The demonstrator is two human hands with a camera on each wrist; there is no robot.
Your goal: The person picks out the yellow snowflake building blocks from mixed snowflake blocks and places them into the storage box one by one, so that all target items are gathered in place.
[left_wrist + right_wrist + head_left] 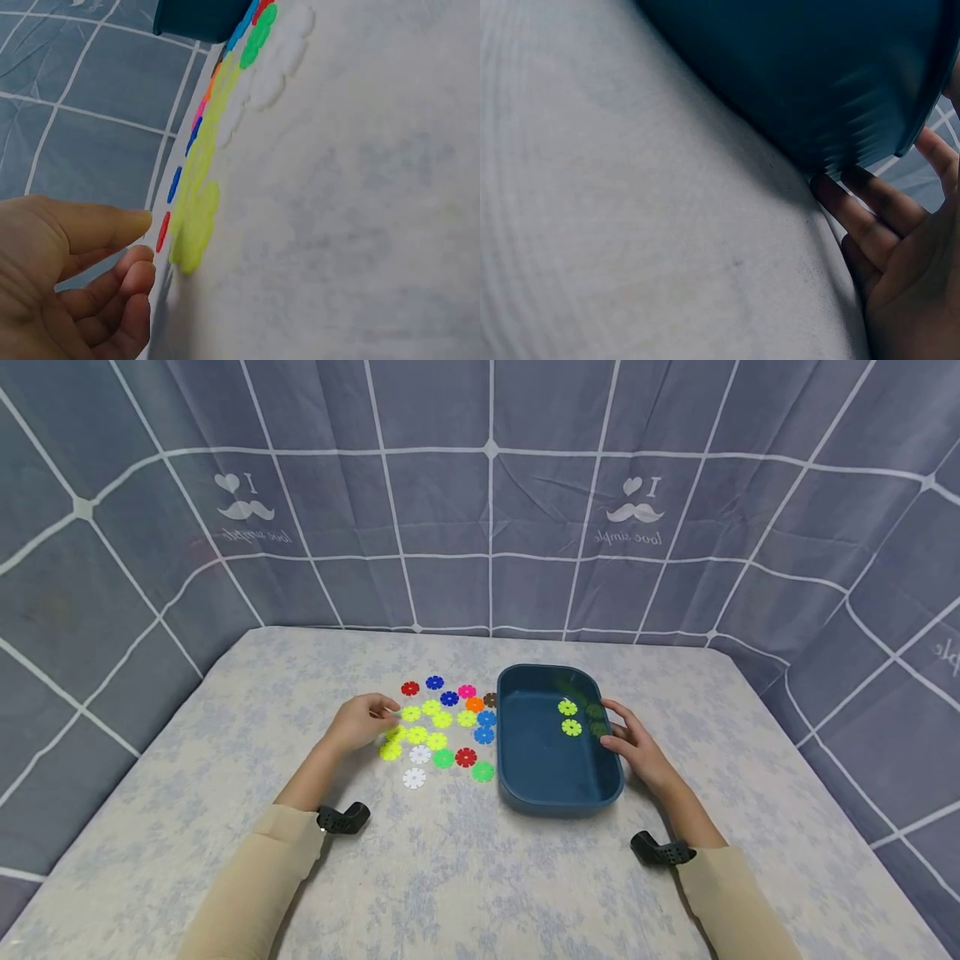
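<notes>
In the head view a dark blue plastic bin (pixel 536 789) stands right of centre on the table, with two yellow-green snowflake discs (pixel 572 727) inside. My right hand (pixel 637 750) holds the bin's right side. Its fingertips (pixel 826 184) touch the outer wall in the right wrist view. Left of the bin lie loose discs; my left hand (pixel 363 722) is at the left edge of the yellow-green discs (pixel 416 735). A gap shows between its thumb and fingers in the left wrist view, and no disc is visible there.
White discs (pixel 414 778), green discs (pixel 483 772) and red discs (pixel 466 757) lie nearer me. Dark blue discs (pixel 449 698), a pink disc (pixel 467 692) and an orange disc (pixel 475 704) lie farther back. A grey checked curtain (pixel 450 510) surrounds the table's far sides.
</notes>
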